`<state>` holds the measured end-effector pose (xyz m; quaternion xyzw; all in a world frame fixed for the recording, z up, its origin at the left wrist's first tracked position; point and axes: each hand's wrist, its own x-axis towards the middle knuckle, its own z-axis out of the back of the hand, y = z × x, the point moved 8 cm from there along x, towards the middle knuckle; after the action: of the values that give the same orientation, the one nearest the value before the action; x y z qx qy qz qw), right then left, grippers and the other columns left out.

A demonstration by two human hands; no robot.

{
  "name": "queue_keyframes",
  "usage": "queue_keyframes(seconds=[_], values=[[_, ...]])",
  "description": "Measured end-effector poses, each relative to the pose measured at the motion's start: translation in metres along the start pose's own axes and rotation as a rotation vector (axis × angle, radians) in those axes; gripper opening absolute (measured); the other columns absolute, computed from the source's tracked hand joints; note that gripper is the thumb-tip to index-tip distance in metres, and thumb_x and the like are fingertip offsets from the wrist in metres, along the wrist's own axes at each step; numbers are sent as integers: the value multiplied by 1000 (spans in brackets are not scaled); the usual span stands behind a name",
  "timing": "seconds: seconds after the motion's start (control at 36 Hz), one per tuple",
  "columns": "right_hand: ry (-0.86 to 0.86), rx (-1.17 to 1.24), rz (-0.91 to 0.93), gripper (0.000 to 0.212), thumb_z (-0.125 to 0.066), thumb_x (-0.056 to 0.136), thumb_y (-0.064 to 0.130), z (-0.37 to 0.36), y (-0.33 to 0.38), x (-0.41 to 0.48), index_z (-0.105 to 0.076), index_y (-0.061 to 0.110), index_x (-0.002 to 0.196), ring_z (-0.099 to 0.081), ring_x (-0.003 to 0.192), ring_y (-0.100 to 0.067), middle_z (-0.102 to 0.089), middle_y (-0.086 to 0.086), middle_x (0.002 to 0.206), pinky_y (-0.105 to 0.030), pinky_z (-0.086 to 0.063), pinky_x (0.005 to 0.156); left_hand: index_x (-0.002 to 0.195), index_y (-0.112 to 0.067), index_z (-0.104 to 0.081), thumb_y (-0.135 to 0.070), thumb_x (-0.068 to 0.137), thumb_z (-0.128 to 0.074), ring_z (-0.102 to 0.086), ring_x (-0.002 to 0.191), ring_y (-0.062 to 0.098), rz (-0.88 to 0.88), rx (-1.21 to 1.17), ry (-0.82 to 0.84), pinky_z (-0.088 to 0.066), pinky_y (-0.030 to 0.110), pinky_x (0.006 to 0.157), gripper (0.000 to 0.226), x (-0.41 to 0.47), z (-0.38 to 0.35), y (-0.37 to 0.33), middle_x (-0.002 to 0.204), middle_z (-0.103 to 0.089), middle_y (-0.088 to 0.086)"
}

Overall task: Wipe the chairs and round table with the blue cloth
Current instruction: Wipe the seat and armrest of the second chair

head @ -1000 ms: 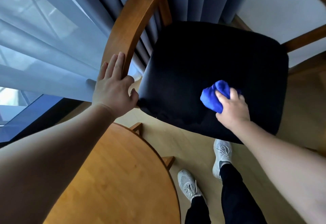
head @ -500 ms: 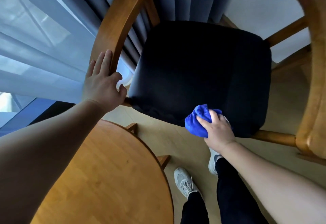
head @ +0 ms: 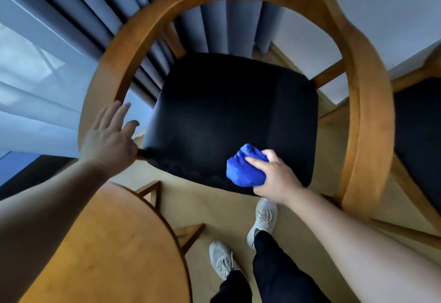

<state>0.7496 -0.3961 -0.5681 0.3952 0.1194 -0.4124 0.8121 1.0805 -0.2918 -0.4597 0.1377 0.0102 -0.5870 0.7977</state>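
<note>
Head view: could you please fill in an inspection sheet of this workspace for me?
Surface: black chair seat, now being wiped; wooden round table at lower left.
Job's things: blue cloth bunched up, pressed on the front part of the seat; curved wooden rail around the seat; second chair at the right edge.
Clutter: nothing seen.
Hands: left hand has straight fingers at the rail's near end, blurred, contact unclear; right hand grips the cloth.
Cables: nothing seen.
Surroundings: blue curtains behind the chair, pale floor, the person's grey shoes.
</note>
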Motion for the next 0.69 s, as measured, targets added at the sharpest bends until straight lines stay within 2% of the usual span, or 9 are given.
queue_keyframes(seconds=[0.03,0.06,0.11,0.17,0.25,0.33,0.42,0.56,0.69], values=[[-7,14,10,72,-67,66,24,12,-1,8,-48,41,133,-48,115,-27,-36,4,133,-27,-39,93,117,-6,-62,-16,77,-67,-27,138,37,-12,-27,0,10,33,117,42,1,0,-8,144,-39,23],[-22,9,25,70,-67,66,24,26,-1,17,-49,42,131,-49,112,-28,-38,3,130,-29,-41,91,118,-7,-61,-13,76,-68,-31,135,37,-26,-68,10,0,39,118,43,2,-1,-18,141,-43,22],[-62,-44,26,70,-68,66,25,58,-7,41,-48,42,132,-49,111,-30,-39,2,131,-32,-43,91,121,-9,-58,-10,75,-67,-38,130,36,-59,-175,64,-27,50,111,48,7,-9,-42,138,-47,18],[-108,-97,-6,72,-70,67,26,91,-14,69,-47,40,134,-48,113,-31,-38,0,135,-33,-41,93,124,-10,-58,-10,74,-69,-44,126,35,-104,-221,126,-37,48,105,52,11,-21,-70,137,-51,15],[-180,-164,-35,72,-75,65,24,138,-26,109,-51,34,132,-50,113,-35,-40,-6,135,-34,-42,94,125,-12,-61,-10,71,-70,-50,123,34,-129,-269,175,-37,44,105,54,17,-40,-111,135,-54,13],[-205,-248,-64,80,-77,66,25,172,-39,142,-46,32,139,-48,119,-36,-34,-9,142,-34,-39,98,118,-6,-64,-6,63,-72,-56,115,38,-151,-354,172,-40,45,102,56,20,-57,-144,126,-58,18],[-237,-298,-71,76,-77,68,24,194,-48,165,-46,33,137,-51,112,-39,-36,-11,140,-37,-42,97,116,-6,-65,-6,60,-73,-58,111,38,-161,-397,165,-43,45,100,56,19,-70,-164,122,-61,17],[-272,-347,-66,73,-77,67,24,207,-57,191,-47,36,133,-52,109,-39,-38,-10,136,-38,-43,93,127,-13,-59,-17,70,-68,-49,121,35,-161,-375,257,-38,47,106,58,6,-96,-179,133,-54,13],[-250,-451,-57,76,-75,69,27,207,-71,204,-44,35,138,-43,117,-42,-39,-11,139,-45,-40,99,132,-18,-56,-19,70,-68,-42,129,36,-178,-327,318,-33,52,110,62,-2,-113,-179,139,-49,14]])
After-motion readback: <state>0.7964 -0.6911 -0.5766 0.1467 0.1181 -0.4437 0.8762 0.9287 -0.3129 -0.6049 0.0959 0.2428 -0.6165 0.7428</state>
